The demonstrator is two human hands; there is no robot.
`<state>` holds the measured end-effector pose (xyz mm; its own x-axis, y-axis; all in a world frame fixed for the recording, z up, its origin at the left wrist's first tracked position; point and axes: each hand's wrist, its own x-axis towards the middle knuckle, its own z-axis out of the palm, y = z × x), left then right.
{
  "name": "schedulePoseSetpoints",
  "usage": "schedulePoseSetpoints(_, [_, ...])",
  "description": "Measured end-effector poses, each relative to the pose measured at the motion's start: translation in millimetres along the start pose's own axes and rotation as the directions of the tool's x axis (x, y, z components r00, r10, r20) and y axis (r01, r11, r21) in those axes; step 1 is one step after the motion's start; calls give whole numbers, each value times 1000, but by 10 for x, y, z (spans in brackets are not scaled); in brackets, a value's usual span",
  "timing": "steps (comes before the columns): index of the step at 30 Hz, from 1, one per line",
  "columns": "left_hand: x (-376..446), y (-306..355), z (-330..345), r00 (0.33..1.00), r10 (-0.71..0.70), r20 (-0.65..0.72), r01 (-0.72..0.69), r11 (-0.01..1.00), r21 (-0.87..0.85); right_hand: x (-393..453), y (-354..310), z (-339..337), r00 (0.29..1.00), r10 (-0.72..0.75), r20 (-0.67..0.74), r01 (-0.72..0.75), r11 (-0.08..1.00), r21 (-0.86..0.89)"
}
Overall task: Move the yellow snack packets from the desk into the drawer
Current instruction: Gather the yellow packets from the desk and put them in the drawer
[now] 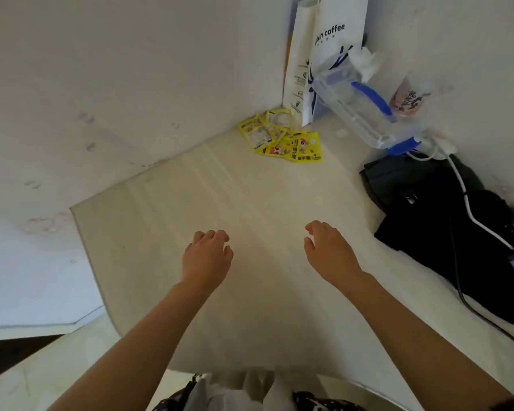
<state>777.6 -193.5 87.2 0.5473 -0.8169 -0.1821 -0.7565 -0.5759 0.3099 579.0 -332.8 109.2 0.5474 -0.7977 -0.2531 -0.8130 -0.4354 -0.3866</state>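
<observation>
Head view, looking down over both forearms onto a pale table (250,203).

Left hand (207,256): palm down above the near-middle of the table, fingers loosely curled, grip narrow and holding nothing. Right hand (330,250): alongside it, palm down, fingers bent forward, grip loose and likewise holding nothing. The two hands are apart, with a bare strip of table between them.

Yellow snack packets (279,136): a small overlapping heap of several packets lying flat at the far side of the table, close against the wall (131,84), just left of a standing white paper bag (327,48) printed "coffee". Exact count not clear because of overlap. Packets are well apart from both hands.

Open room: the stretch of table from the hands up to the packets is bare. Left edge of the table runs diagonally from the wall towards the near side.

Right side is crowded: a clear plastic container with blue clips (365,114) leans in the far corner beside the bag, and a black bag (445,226) lies along the right edge with a white cable (469,209) draped over it.

No drawer can be made out from this angle.
</observation>
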Motion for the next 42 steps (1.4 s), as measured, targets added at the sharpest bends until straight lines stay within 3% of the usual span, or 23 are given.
schedulePoseSetpoints(19, [2371, 454, -207, 986, 111, 128, -125, 986, 114, 2212, 172, -515, 1000, -13, 28, 14, 998, -54])
schedulePoseSetpoints(27, [3204, 628, -49, 960, 257, 108, -273, 945, 178, 3039, 220, -514, 999, 5, 54, 1, 994, -110])
schedulePoseSetpoints(30, [3501, 667, -58, 939, 321, 119, -340, 913, 223, 3211, 233, -447, 996, 74, 59, -67, 991, -115])
schedulePoseSetpoints(35, [3789, 618, -28, 879, 406, 250, -470, 827, 307, 3281, 215, -282, 990, 133, 56, -124, 983, -135])
schedulePoseSetpoints(42, [3589, 540, -73, 904, 326, 277, -400, 872, 283, 3095, 175, -239, 975, 211, 64, -200, 968, -150])
